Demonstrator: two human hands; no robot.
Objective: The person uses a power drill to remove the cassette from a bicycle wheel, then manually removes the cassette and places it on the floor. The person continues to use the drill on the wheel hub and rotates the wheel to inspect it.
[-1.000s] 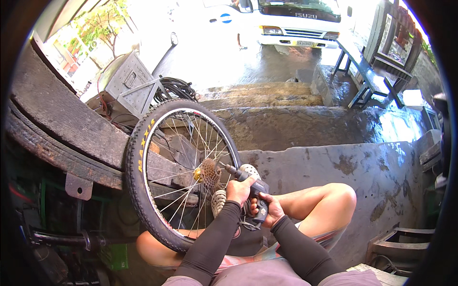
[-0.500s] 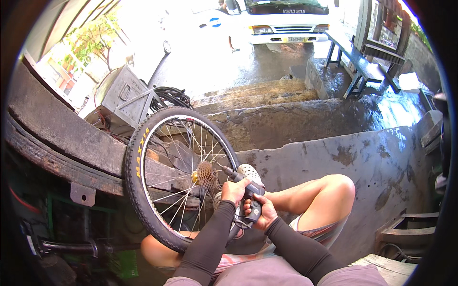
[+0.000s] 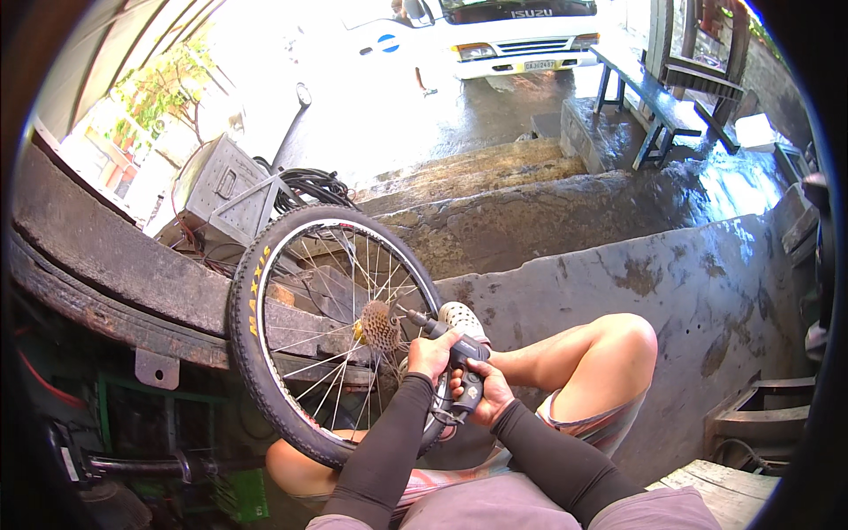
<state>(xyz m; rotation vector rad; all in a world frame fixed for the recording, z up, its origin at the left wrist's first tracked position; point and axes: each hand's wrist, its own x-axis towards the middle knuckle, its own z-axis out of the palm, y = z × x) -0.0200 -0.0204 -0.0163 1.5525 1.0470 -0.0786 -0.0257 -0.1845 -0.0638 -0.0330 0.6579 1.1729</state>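
Both hands are on 1 drill (image 3: 464,350), their fingers curled in with little gap. Left hand (image 3: 429,355) is closed around the front of its dark body, with the fingers reaching over the top; the right hand (image 3: 491,394) wraps the handle, fingertips showing on the near side. How hard either hand squeezes does not show.

The drill sits in front of the person's middle, just right of the wheel (image 3: 253,375). Its long axis slants from lower right to upper left, away from the body, so the bit (image 3: 413,315) points at the cassette (image 3: 382,327). Bit and cassette are very near each other; whether they touch is too small to make out. The handle drops from the body toward the person's lap.

The wheel stands on edge, somewhat tilted, its cassette side turned toward the drill and its axle running roughly left to right. Its lower tyre passes in front of the left leg (image 3: 296,468). Beyond the drill, 1 pale clog (image 3: 463,320) shows beside the tyre's right edge.
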